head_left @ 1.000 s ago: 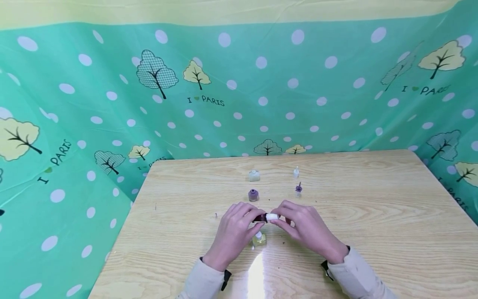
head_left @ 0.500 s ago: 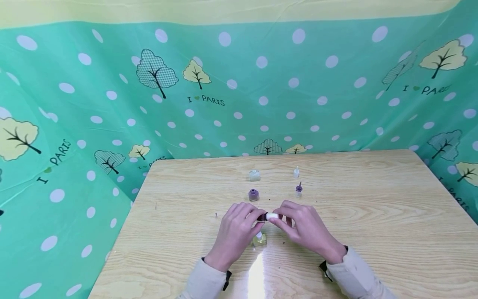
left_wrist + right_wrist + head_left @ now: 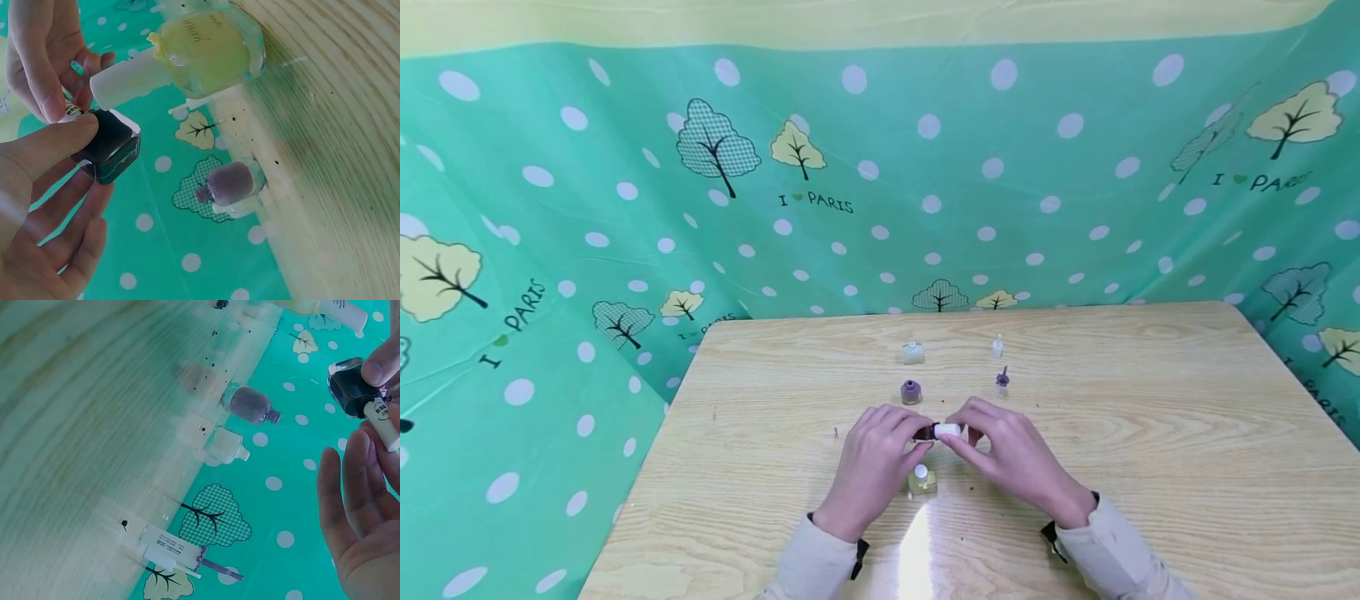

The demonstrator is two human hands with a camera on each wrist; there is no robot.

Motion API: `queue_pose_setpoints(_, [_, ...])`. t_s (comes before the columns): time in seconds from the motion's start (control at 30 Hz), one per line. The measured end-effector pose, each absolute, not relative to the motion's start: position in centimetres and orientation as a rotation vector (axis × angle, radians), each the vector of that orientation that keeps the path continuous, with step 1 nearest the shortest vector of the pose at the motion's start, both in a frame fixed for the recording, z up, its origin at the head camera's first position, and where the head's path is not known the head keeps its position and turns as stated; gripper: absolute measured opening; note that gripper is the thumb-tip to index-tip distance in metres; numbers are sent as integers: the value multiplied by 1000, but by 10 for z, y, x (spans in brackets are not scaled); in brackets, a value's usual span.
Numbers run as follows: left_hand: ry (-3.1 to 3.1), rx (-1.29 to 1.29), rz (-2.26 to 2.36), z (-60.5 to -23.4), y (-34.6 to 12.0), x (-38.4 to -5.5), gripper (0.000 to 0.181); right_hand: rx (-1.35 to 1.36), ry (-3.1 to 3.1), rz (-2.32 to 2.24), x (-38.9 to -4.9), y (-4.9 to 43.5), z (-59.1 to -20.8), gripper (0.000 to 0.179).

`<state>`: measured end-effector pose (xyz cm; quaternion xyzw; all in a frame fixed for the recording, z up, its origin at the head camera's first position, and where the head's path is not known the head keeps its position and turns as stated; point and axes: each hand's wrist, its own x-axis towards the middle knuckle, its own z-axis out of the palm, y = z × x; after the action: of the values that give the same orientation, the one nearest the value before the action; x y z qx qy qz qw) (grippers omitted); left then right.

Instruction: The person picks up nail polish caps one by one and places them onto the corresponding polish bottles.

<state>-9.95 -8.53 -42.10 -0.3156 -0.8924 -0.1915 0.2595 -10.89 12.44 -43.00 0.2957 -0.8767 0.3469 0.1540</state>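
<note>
My left hand (image 3: 876, 467) pinches a dark nail polish bottle (image 3: 109, 147), thumb on its side, tilted with its neck toward the right. The fingertips of my right hand (image 3: 1015, 454) pinch that bottle's white cap (image 3: 382, 422), which sits at the neck; whether it is threaded tight I cannot tell. Beneath the hands, a yellow nail polish bottle (image 3: 923, 482) with its white cap on stands upright. Farther back are an uncapped purple nail polish bottle (image 3: 911, 392) and an uncapped whitish one (image 3: 913, 353).
To the right of the uncapped bottles, a purple brush cap (image 3: 1002, 382) and a white brush cap (image 3: 997, 347) stand brush-up on the wooden table (image 3: 1150, 467). Small dark specks dot the tabletop. A green patterned curtain (image 3: 880, 167) hangs behind the table's far edge.
Both hands stay nearly in place around the dark bottle and its cap. My right fingers shift slightly on the cap; the other bottles and caps have not moved.
</note>
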Motion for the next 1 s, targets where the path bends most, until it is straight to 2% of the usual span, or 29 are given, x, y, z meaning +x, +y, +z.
queue_pose_setpoints(0.6, [-2509, -724, -807, -431, -93, -108, 27, 812, -2583, 1038, -110, 131, -427, 14])
queue_pose_setpoints(1.0, [-2662, -653, -853, -442, -98, -115, 26, 792, -2767, 935, -115, 140, -436, 28])
